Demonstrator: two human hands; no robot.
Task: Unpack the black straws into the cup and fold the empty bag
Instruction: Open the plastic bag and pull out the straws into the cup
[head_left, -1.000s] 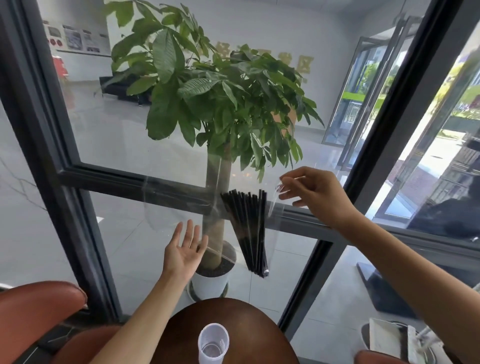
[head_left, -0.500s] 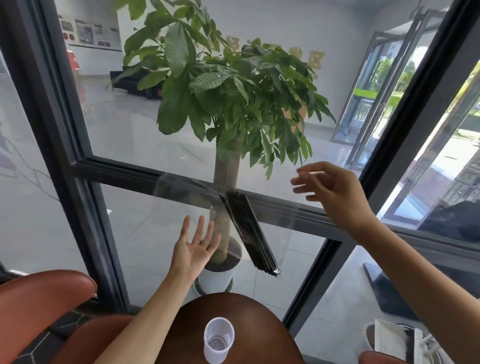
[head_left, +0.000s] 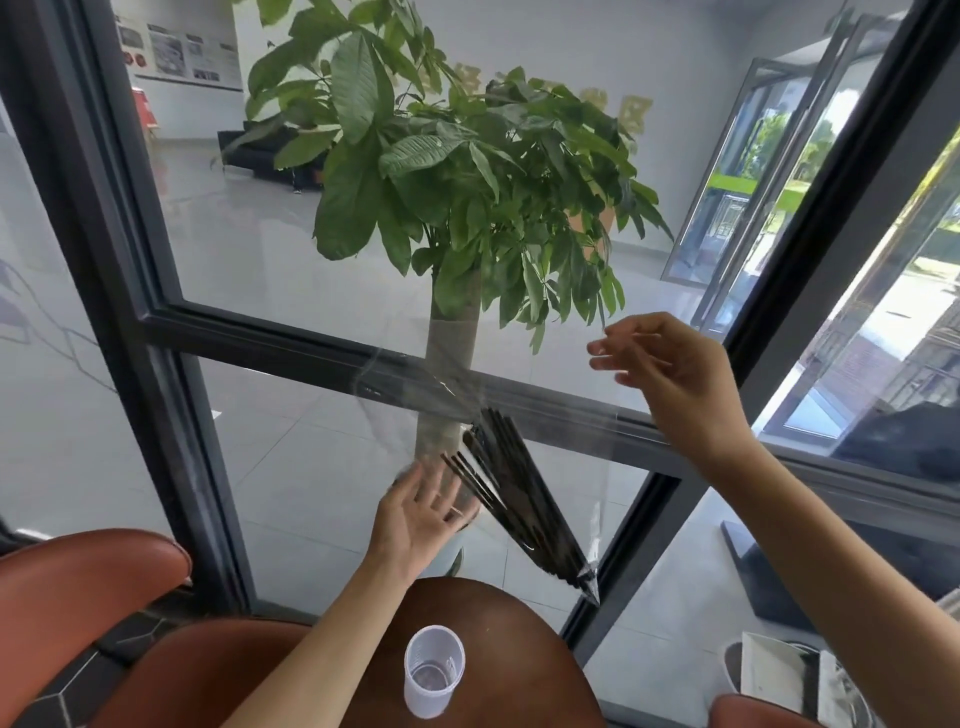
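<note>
A bundle of black straws (head_left: 519, 499) lies slanted inside a clear plastic bag (head_left: 415, 384) held up in the air, its lower tip pointing down to the right. My right hand (head_left: 675, 379) pinches the bag's upper right edge. My left hand (head_left: 415, 519) is open, palm up, just under the fanned upper ends of the straws at the bag's left side. Whether its fingers touch the straws is unclear. A clear plastic cup (head_left: 434, 673) stands upright on the round brown table (head_left: 519, 649) below both hands.
A dark window frame (head_left: 171, 364) and glass stand close behind the hands, with a potted tree (head_left: 447, 208) beyond. Reddish-brown chairs (head_left: 78, 587) sit at the left and bottom. A bin with papers (head_left: 779, 680) is at the lower right.
The bag has tilted from hanging nearly straight down to a slant, its lower tip swinging right. The straws' upper ends have fanned out, and my left hand has risen close under them.
</note>
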